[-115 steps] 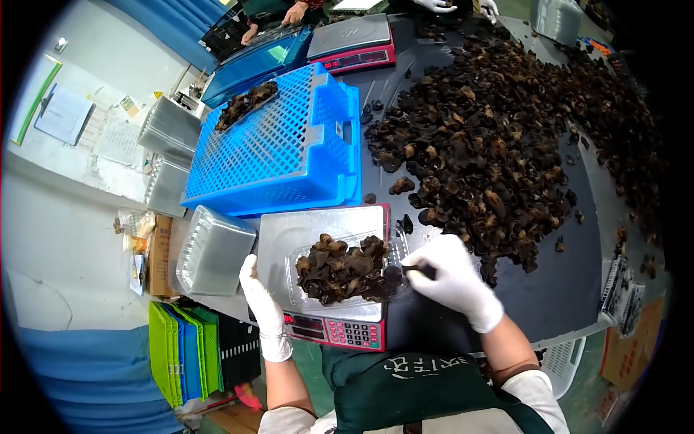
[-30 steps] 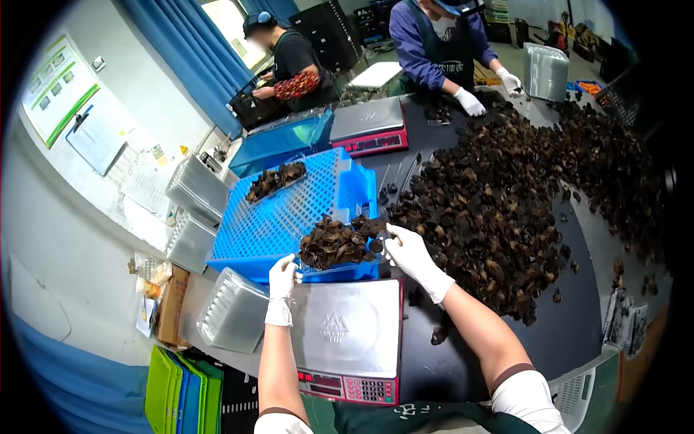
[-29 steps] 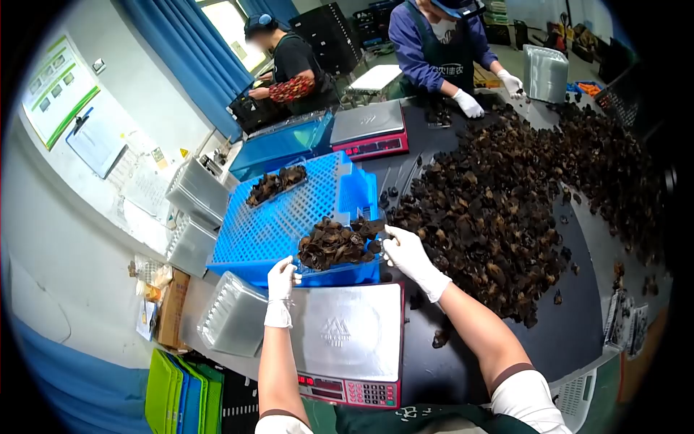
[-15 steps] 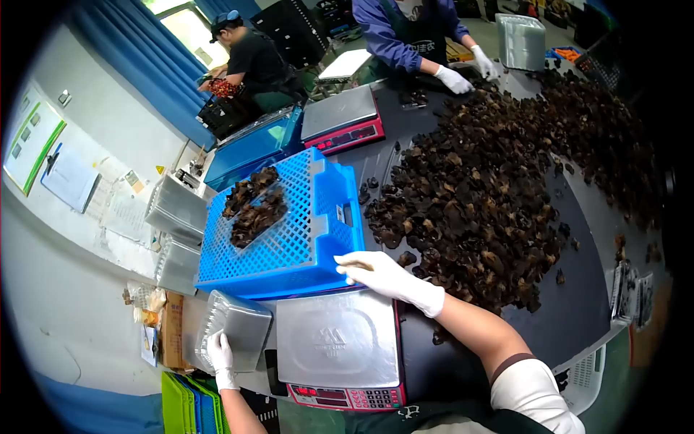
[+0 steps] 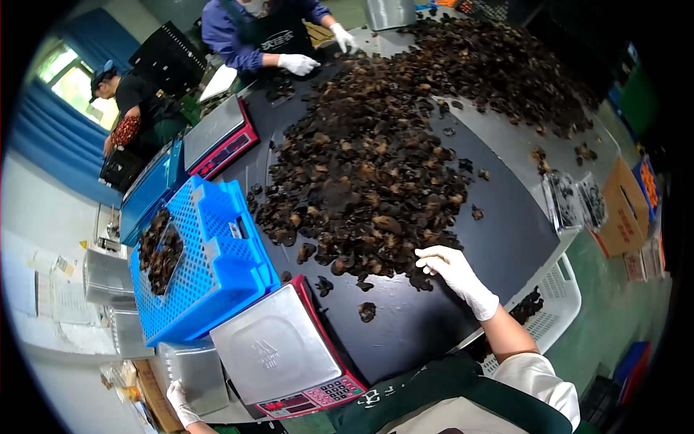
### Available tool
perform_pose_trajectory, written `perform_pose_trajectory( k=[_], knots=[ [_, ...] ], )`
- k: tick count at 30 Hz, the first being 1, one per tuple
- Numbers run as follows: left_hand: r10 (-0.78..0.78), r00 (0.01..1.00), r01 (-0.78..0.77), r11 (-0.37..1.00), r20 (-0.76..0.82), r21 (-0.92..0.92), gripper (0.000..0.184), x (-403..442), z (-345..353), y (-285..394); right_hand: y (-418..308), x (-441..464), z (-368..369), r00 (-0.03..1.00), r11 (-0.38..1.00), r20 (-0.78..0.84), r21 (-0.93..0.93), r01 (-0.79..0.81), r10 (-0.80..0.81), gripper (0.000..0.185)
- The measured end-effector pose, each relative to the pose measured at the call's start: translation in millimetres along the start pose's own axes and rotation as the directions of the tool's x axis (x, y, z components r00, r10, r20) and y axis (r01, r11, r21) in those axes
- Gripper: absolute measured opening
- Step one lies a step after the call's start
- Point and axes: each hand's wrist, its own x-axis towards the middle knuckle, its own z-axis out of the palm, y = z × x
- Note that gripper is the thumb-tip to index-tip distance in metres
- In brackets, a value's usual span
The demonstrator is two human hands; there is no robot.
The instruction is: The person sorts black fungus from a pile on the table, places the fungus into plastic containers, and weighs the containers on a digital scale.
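Observation:
My left hand (image 5: 182, 405), in a white glove, is at the lower left with its fingers closed on the near edge of a stack of clear plastic boxes (image 5: 199, 372). My gloved right hand (image 5: 459, 278) hovers by the near edge of a big heap of dark wood ear mushrooms (image 5: 361, 181). Its fingers stretch forward, slightly curled, with nothing in them. Between my hands a digital scale (image 5: 275, 343) with a red frame has a bare metal plate. A filled clear box of mushrooms (image 5: 165, 253) rests on an upturned blue crate (image 5: 238, 271).
Across the table a co-worker's white-gloved hands (image 5: 300, 64) are at the heap, near a second red scale (image 5: 217, 137). Another person (image 5: 137, 108) stands by the curtain. A white basket (image 5: 560, 300) is below the table's right edge; a cardboard box (image 5: 622, 210) lies beyond.
The view has swung to the right. My right hand has moved from beside the blue crate to the near edge of the mushroom heap. My left hand stays at the stack of boxes.

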Motion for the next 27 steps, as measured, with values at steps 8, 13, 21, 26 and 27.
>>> perform_pose_trajectory(
  k=[8,13,21,26,27],
  knots=[
    [0.723,0.471,-0.488,0.691,-0.505,0.534,0.018,-156,142,150,4,8,-10,0.809,0.645,-0.095,-0.66,0.385,-0.58,0.023],
    [0.918,0.394,-0.846,0.381,-0.044,0.374,0.011,-243,216,143,-3,17,2,0.828,0.549,0.089,-0.709,0.443,-0.553,0.017],
    [0.747,0.658,-0.734,0.608,0.094,0.303,0.048,-302,234,143,57,13,33,0.792,0.158,0.509,-0.799,0.58,-0.336,0.007],
    [0.826,0.542,-0.84,0.532,0.154,0.107,0.039,-329,316,218,65,25,38,0.771,0.132,0.579,-0.77,0.624,-0.265,0.003],
    [0.821,0.54,-0.839,0.543,0.184,0.04,0.043,-326,337,227,63,26,34,0.771,0.128,0.577,-0.772,0.622,-0.27,0.003]
  ],
)
